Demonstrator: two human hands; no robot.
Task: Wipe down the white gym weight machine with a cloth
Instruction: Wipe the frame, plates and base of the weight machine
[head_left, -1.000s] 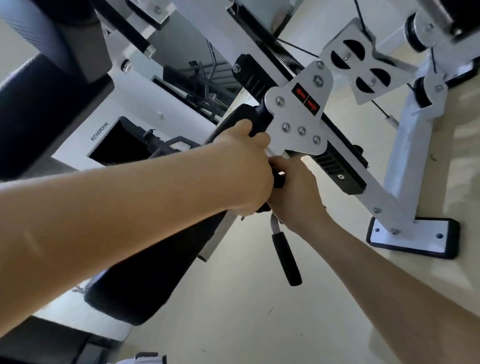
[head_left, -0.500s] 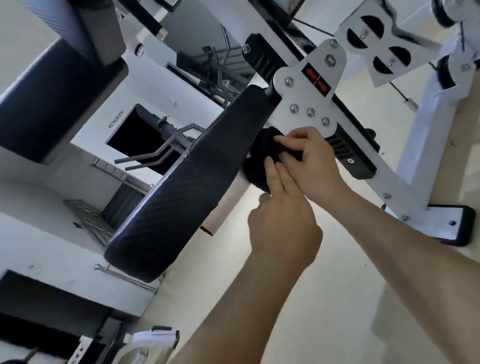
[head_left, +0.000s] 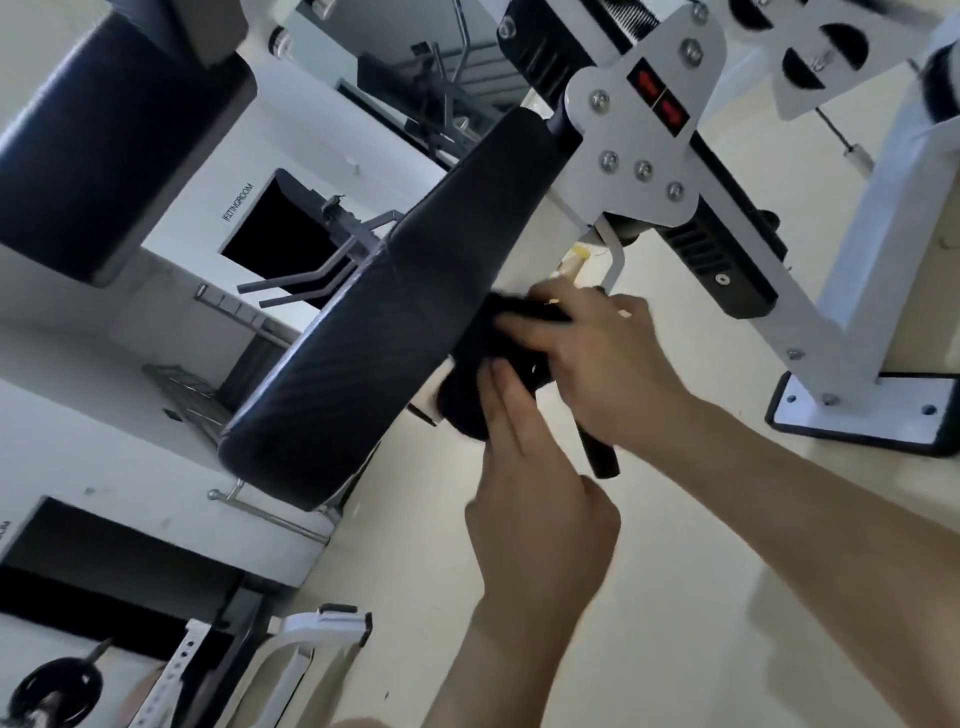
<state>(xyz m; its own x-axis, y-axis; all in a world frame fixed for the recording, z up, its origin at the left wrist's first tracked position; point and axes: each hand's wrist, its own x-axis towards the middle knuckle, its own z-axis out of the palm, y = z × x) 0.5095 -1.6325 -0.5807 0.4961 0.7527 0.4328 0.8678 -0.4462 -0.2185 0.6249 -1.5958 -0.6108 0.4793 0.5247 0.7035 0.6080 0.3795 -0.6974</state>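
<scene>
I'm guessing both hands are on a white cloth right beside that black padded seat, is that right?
Not quite: the cloth is black, not white. The head view shows the left hand and the right hand both on it, right beside the black padded seat.

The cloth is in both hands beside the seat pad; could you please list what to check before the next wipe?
1. Cloth held: ok, the right hand has a grip on it.
2. Left hand steadying: ok, its straight fingers touch the cloth.
3. Cloth against white frame: cannot tell, hands and seat pad hide the contact.
4. Lever handle clear: not ok, it passes behind the right hand.
5. White bracket plate wiped: cannot tell.
</scene>
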